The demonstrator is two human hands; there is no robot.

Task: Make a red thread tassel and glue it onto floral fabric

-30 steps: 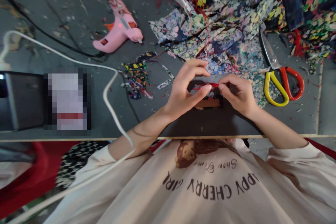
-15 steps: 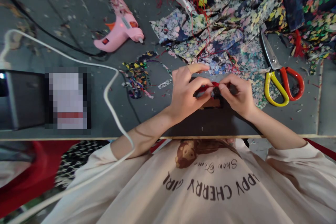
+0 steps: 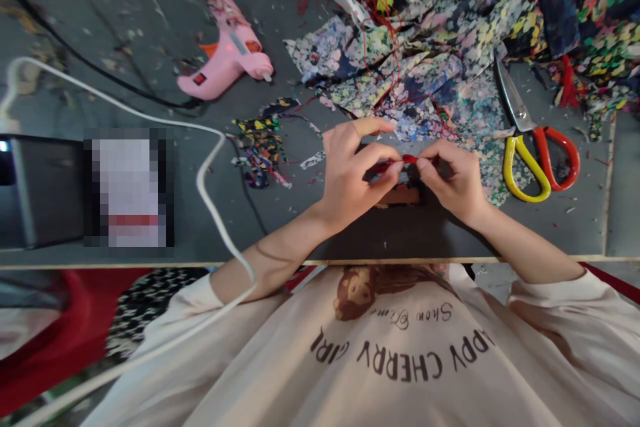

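Between my two hands a short stretch of red cord (image 3: 409, 159) shows, bunched or looped. My left hand (image 3: 353, 170) pinches one end of it between thumb and index finger, with the other fingers raised and curved. The thumb and index finger of my right hand (image 3: 453, 180) grip the other end close by. Parts of the cord are hidden by the fingers. Below the hands a small brownish flat piece (image 3: 400, 197) lies on the table. Patterned floral fabric (image 3: 420, 80) spreads just beyond the hands, with loose red threads on it.
Scissors (image 3: 525, 117) with yellow and red handles lie right of my right hand. A pink glue gun (image 3: 227, 60) lies at the upper left. Fabric scraps (image 3: 260, 147) sit left of my hands. A white cable (image 3: 207, 173) crosses my left forearm. A dark box (image 3: 43, 190) stands far left.
My left hand has shifted slightly to the left, so a little more red cord shows between the fingertips. My right hand stays nearly where it was.
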